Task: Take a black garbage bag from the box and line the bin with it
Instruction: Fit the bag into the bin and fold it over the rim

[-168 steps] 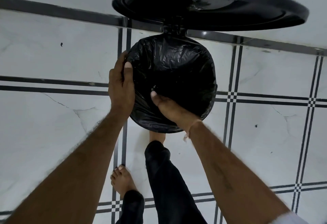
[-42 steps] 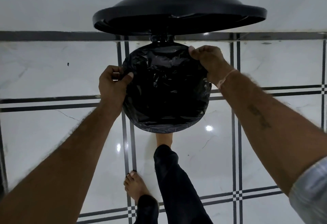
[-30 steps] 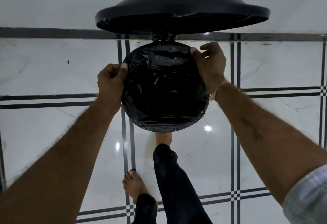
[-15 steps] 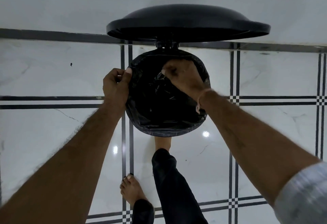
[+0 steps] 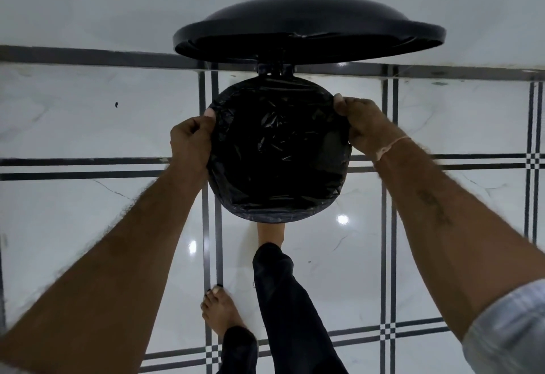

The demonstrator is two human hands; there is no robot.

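Observation:
A round pedal bin stands on the floor with its black lid (image 5: 306,31) tipped up and open. A black garbage bag (image 5: 277,152) lines the inside, and its crinkled edge is folded down over the rim (image 5: 274,215) all around. My left hand (image 5: 191,143) grips the bag's edge at the rim's left side. My right hand (image 5: 362,125) pinches the bag's edge at the rim's upper right. The bin's body is hidden under the bag. No box is in view.
My right foot (image 5: 269,233) reaches under the bin's front, where the pedal is hidden. My left foot (image 5: 219,311) stands behind it on the glossy white tiled floor (image 5: 88,226) with dark stripes. A white wall (image 5: 88,4) rises right behind the bin.
My right hand has come out of the inside of the bag and moved to the rim's upper right, where it grips the edge. My left hand stays at the left rim.

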